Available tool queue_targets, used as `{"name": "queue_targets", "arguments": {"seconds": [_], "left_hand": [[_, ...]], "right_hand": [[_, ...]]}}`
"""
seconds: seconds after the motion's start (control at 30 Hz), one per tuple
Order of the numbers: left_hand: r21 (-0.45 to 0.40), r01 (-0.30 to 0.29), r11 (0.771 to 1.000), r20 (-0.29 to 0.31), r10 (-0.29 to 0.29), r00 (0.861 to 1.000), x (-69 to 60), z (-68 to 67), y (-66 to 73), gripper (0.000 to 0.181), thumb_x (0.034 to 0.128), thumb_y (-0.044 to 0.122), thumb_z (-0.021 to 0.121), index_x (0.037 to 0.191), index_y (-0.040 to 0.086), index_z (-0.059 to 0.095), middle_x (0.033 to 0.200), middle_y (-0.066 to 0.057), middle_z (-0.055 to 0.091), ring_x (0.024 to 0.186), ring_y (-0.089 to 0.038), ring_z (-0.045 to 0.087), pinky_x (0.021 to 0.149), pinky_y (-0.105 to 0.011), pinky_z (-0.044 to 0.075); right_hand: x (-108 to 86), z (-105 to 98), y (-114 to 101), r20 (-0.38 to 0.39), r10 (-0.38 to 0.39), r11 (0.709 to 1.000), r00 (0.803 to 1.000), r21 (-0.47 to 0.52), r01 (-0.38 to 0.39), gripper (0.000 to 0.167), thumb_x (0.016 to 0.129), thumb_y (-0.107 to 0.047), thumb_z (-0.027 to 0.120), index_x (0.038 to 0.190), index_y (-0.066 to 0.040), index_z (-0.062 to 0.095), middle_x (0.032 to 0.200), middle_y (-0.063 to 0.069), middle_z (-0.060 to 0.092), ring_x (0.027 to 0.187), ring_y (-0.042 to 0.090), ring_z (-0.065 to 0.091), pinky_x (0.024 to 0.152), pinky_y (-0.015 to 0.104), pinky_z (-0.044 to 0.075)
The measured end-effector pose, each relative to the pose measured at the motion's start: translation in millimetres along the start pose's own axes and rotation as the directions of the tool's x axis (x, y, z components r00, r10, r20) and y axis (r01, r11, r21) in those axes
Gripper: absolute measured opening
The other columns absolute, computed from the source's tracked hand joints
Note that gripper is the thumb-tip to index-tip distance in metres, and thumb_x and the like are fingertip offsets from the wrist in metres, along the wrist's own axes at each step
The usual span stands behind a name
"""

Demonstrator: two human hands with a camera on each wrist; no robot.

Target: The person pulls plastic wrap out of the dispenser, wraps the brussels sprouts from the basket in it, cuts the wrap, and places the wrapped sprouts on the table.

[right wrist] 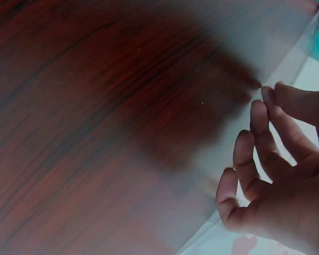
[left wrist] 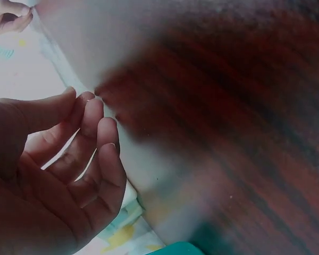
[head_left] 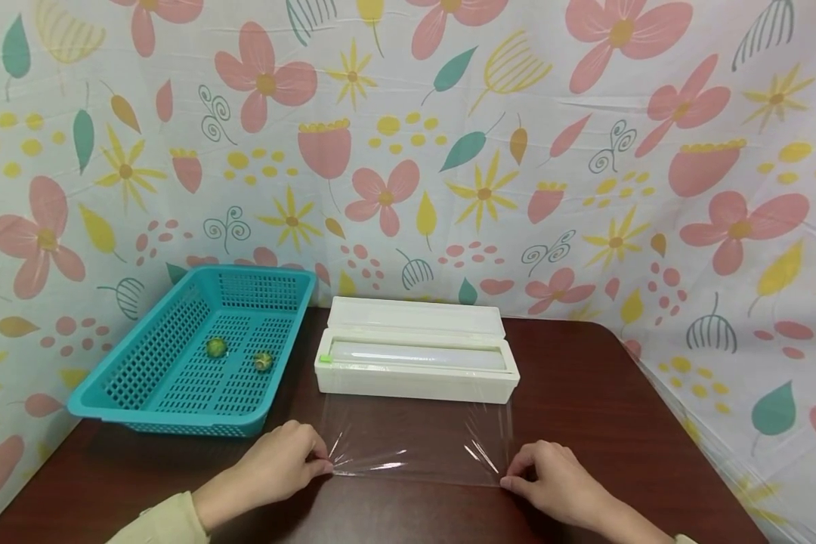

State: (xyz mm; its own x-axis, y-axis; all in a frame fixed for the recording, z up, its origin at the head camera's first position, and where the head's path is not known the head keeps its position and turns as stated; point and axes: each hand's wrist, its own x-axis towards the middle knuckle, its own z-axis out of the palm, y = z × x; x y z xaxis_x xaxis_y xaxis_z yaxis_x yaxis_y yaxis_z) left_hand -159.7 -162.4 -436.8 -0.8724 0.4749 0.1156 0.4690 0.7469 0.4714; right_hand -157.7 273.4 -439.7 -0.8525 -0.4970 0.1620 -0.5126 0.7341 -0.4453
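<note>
A sheet of clear plastic film (head_left: 421, 446) stretches from a white dispenser box (head_left: 415, 384) toward the front of the dark red table. My left hand (head_left: 282, 462) pinches the film's front left corner between thumb and index finger. At the front right corner my right hand (head_left: 557, 483) pinches it the same way. The box's lid stands open at the back, showing a roll of film (head_left: 418, 356) inside and a green piece (head_left: 326, 358) at its left end. Both wrist views show thumb and fingertips together, left hand (left wrist: 69, 159) and right hand (right wrist: 282, 154).
A teal plastic basket (head_left: 170, 419) stands at the left of the table (head_left: 571, 400), with two small round green-yellow items (head_left: 216, 347) in it. Behind the table hangs a white cloth (head_left: 394, 249) with a floral print.
</note>
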Motion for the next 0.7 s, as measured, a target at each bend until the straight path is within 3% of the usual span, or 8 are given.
{"name": "queue_targets", "arguments": {"seconds": [0.1,0.2,0.33,0.47,0.7], "left_hand": [[-0.010,0.032,0.999,0.026,-0.031,0.999,0.6,0.3,0.0,0.033,0.0902,0.022,0.084,0.060,0.026,0.071,0.056,0.021,0.053,0.056,-0.002,0.045,0.049,-0.029,0.041],[0.002,0.035,0.999,0.029,-0.035,0.999,1.2,0.1,-0.7,0.037,0.0902,0.023,0.084,0.058,0.026,0.067,0.054,0.020,0.050,0.054,-0.003,0.043,0.048,-0.029,0.039],[0.028,0.022,0.999,-0.006,-0.021,1.000,0.9,0.0,-2.2,0.030,0.0846,0.021,0.088,0.063,0.027,0.068,0.062,0.019,0.058,0.058,-0.004,0.051,0.051,-0.031,0.044],[0.020,0.025,0.999,-0.030,-0.025,0.999,0.1,0.4,-2.7,0.031,0.0797,0.019,0.091,0.070,0.026,0.063,0.063,0.018,0.055,0.058,-0.003,0.050,0.050,-0.031,0.043],[-0.015,0.048,0.999,-0.018,-0.048,0.999,1.7,1.7,1.4,0.022,0.0810,0.015,0.090,0.086,0.021,0.069,0.064,0.016,0.051,0.058,-0.005,0.048,0.051,-0.030,0.042]], "right_hand": [[0.9,0.9,-1.6,0.028,0.043,0.998,0.999,0.041,-0.044,0.019,0.086,-0.024,0.088,0.076,-0.030,0.073,0.078,-0.024,0.062,0.070,-0.001,0.053,0.065,0.028,0.046],[1.1,1.2,-1.4,0.044,0.054,0.995,0.998,0.085,-0.057,0.022,0.083,-0.020,0.090,0.075,-0.027,0.071,0.076,-0.022,0.060,0.068,-0.002,0.050,0.062,0.026,0.045],[0.9,1.2,0.0,0.042,0.048,0.991,0.998,0.122,-0.053,0.022,0.081,-0.016,0.091,0.078,-0.025,0.071,0.075,-0.020,0.059,0.068,-0.002,0.052,0.061,0.025,0.045],[0.7,2.4,1.1,0.016,0.030,0.989,0.999,0.146,-0.032,0.023,0.079,-0.013,0.091,0.082,-0.024,0.071,0.074,-0.020,0.058,0.067,-0.001,0.053,0.060,0.024,0.045],[-0.9,5.1,2.5,-0.064,-0.025,0.986,0.998,0.161,0.035,0.023,0.079,-0.011,0.092,0.089,-0.021,0.073,0.077,-0.020,0.058,0.065,-0.001,0.052,0.057,0.024,0.044]]}}
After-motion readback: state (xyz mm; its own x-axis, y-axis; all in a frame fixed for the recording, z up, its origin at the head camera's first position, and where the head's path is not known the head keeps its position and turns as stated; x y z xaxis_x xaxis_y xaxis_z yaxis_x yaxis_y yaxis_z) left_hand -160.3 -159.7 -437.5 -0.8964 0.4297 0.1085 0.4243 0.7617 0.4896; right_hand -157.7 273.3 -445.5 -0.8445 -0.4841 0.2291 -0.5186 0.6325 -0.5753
